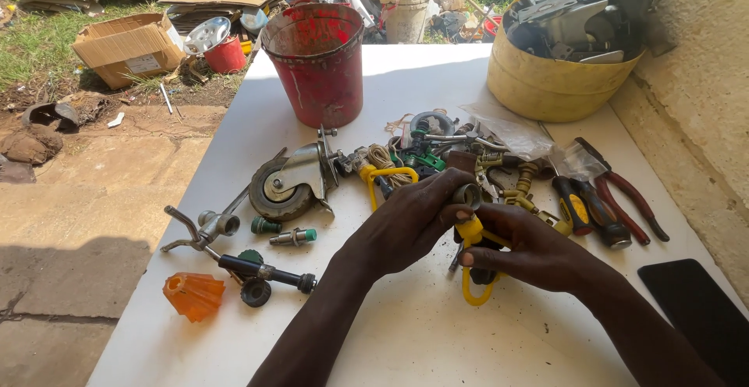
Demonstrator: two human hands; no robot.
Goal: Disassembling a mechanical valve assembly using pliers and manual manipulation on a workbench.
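Both my hands meet over the middle of the white table (421, 332). My left hand (413, 219) grips a grey metal fitting (466, 195) at the top of a yellow hose nozzle (473, 235). My right hand (527, 250) holds the nozzle's lower body, with its yellow loop handle (473, 295) hanging below the fingers. A second yellow loop part (384, 176) lies just beyond my left hand. A caster wheel (287, 184) lies to the left of it.
A red bucket (318, 63) and a yellow tub of metal parts (550, 75) stand at the back. Screwdrivers (585, 214), red pliers (628, 196) and a dark phone (702, 313) lie right. A tap (204, 227), black valve (265, 271) and orange cone (193, 295) lie left.
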